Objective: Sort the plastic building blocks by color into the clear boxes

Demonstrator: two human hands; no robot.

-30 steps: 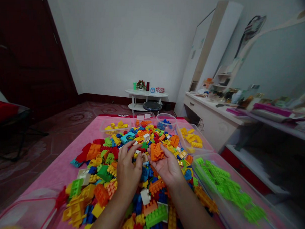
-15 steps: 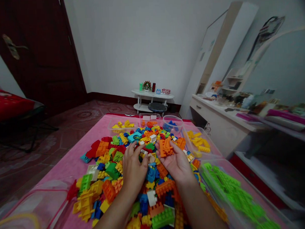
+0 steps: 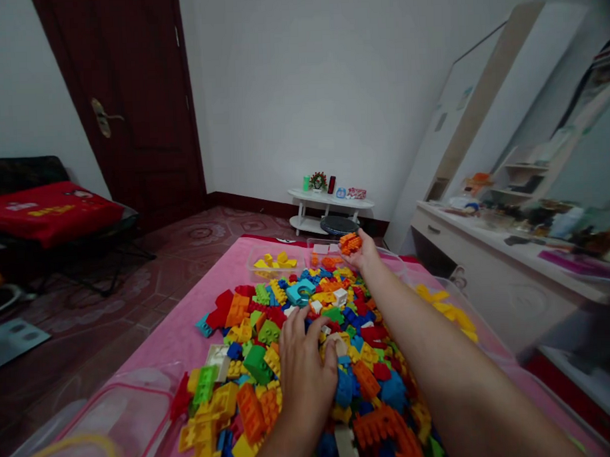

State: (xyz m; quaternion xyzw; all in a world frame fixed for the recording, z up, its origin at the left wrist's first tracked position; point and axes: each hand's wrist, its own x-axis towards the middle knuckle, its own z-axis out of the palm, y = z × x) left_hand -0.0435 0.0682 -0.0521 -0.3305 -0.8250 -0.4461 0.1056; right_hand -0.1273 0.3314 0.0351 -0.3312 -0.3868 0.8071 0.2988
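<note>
My right hand (image 3: pixel 362 254) is stretched far forward, closed around several orange toy building bricks (image 3: pixel 350 243). It is beside the clear bin with orange bricks (image 3: pixel 331 261) at the back of the table. My left hand (image 3: pixel 307 352) rests over the mixed pile of toy building bricks (image 3: pixel 268 333), its fingers spread and slightly curled, with nothing visible in it. A light blue arched brick (image 3: pixel 300 292) and a white brick (image 3: pixel 340 296) lie just beyond its fingertips.
A clear bin of yellow bricks (image 3: pixel 275 261) stands at the back left, and another with long yellow pieces (image 3: pixel 445 308) at the right. A clear plastic bag (image 3: pixel 125 401) lies front left on the pink cloth (image 3: pixel 180 313). My right forearm crosses the pile's right side.
My right hand has moved forward from above the pile to the back bin, carrying the orange bricks. My left hand stays over the pile. The view has turned to the left.
</note>
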